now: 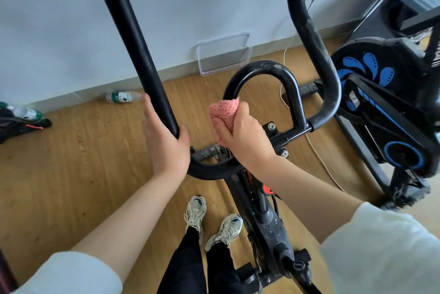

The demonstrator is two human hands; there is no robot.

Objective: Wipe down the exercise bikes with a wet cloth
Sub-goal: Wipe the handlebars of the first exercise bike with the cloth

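Observation:
A black exercise bike stands under me, its frame point(266, 220) dusty and scuffed. My left hand point(164, 141) holds the lower end of the left foam-covered handlebar point(140, 55), thumb on one side and fingers straight along the other. My right hand point(240, 136) grips a bunched pink cloth point(223, 113) against the handlebar crossbar, just left of the inner loop bar point(266, 70). The right handlebar point(316, 55) curves up out of view.
A second black and blue exercise bike point(381, 93) stands to the right. A clear plastic tray point(223, 55) leans on the wall. Plastic bottles point(123, 97) and a dark bag point(19, 124) lie on the wooden floor at left. A thin cord point(319, 155) runs across the floor. My shoes point(214, 220) are below.

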